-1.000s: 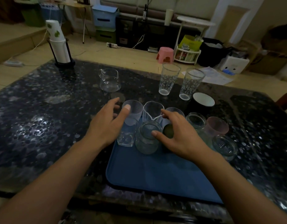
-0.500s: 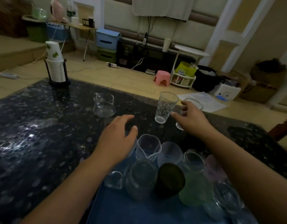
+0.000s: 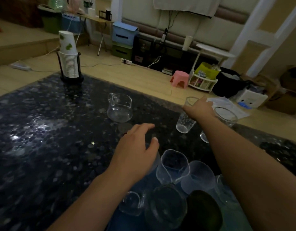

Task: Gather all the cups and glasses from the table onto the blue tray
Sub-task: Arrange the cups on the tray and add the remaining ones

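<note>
The blue tray (image 3: 117, 222) lies at the bottom of the view, packed with several clear glasses (image 3: 174, 165) and a dark green cup (image 3: 204, 212). My left hand (image 3: 137, 148) hovers open over the tray's far edge, holding nothing. On the table beyond it stands a small glass pitcher (image 3: 119, 108). My right hand (image 3: 199, 108) reaches to a tall dotted glass (image 3: 185, 121) that stands on the table. Its thumb crosses the front of the glass, and the grip is hidden. A second tall glass (image 3: 225, 116) stands just right of that hand.
A stack of paper cups in a black holder (image 3: 69, 59) stands at the dark speckled table's (image 3: 44, 130) far left corner. The table's far edge runs close behind the tall glasses. On the floor beyond are a pink stool (image 3: 179, 79) and boxes.
Both hands left the glasses on the tray. My right hand reached out to the tall glasses at the far edge. My left hand lifted and moved forward. The view tilted up.
</note>
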